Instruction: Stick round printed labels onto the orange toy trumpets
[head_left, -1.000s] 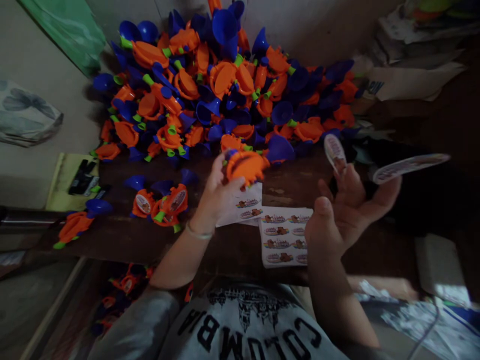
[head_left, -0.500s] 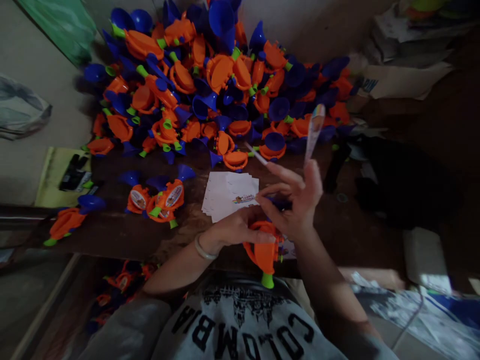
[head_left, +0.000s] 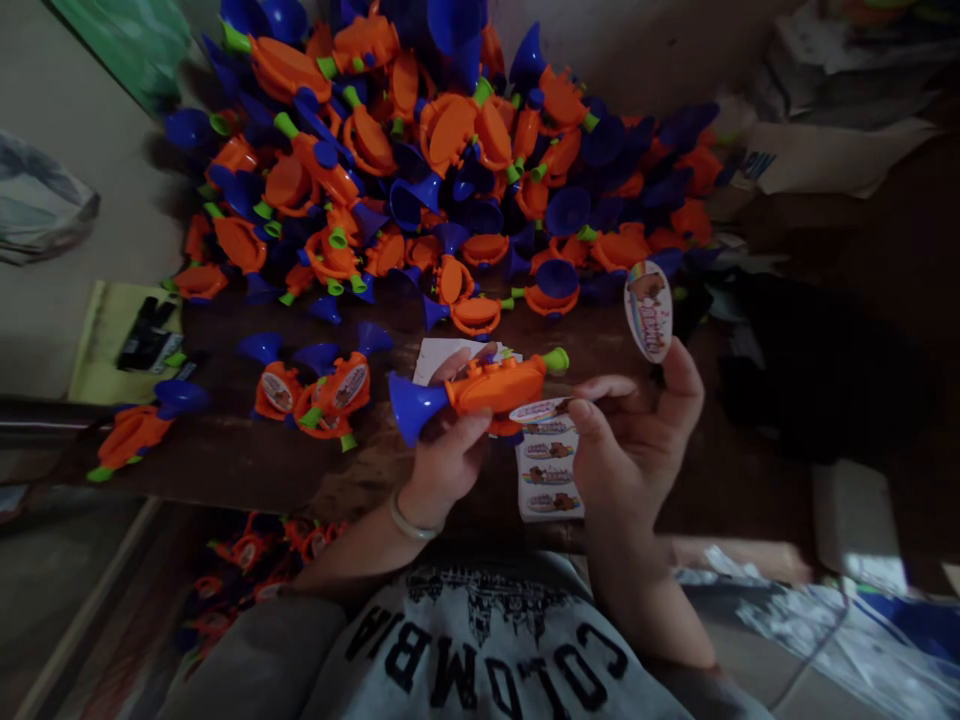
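My left hand [head_left: 450, 450] is closed around an orange toy trumpet [head_left: 499, 385], its blue bell to the left and green mouthpiece to the right. My right hand [head_left: 637, 440] pinches an oval sticker [head_left: 541, 409] between thumb and fingers, right at the trumpet's near side; whether it touches is hard to tell. A second oval sticker [head_left: 649, 312], printed with a brown bear and a rainbow, stands up from a raised fingertip of the same hand. Below lies a sticker sheet [head_left: 550, 475] with several oval stickers, partly covered by that hand. Another white sheet [head_left: 442, 358] is mostly hidden behind the trumpet.
A large heap of toy trumpets [head_left: 450, 130] fills the back of the table. Trumpets with stickers [head_left: 334, 395] stand at the left, and one more trumpet [head_left: 131, 440] lies farther left. A yellow pad [head_left: 94, 350] carries a black object [head_left: 150, 335]. More trumpets [head_left: 247, 555] lie below the table edge.
My left hand has turned the trumpet from mouthpiece-down to sideways and raised it off the sticker sheet. My right hand has moved right, bringing a pinched sticker against or near the trumpet's side.
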